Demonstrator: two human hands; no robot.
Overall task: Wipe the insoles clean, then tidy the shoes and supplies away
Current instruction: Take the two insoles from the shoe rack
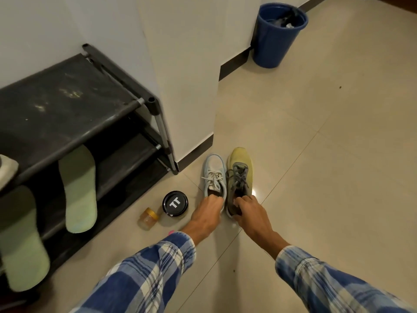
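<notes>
On floor (316,154) — hands (206,216) (250,214) grip white shoe (214,170), yellow shoe (240,159).

Probably a home entryway: shoe rack (74,105), tiled floor (316,143).

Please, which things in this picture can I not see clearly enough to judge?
All in the head view:
- Inside of white shoe and yellow-grey shoe: the left hand and right hand gripping their collars cover the openings.
- Pink object: mostly hidden behind the left sleeve.
- Contents of the blue bin: dark and too small.
- Pale thing on the shoe rack: cut by the left edge.
</notes>
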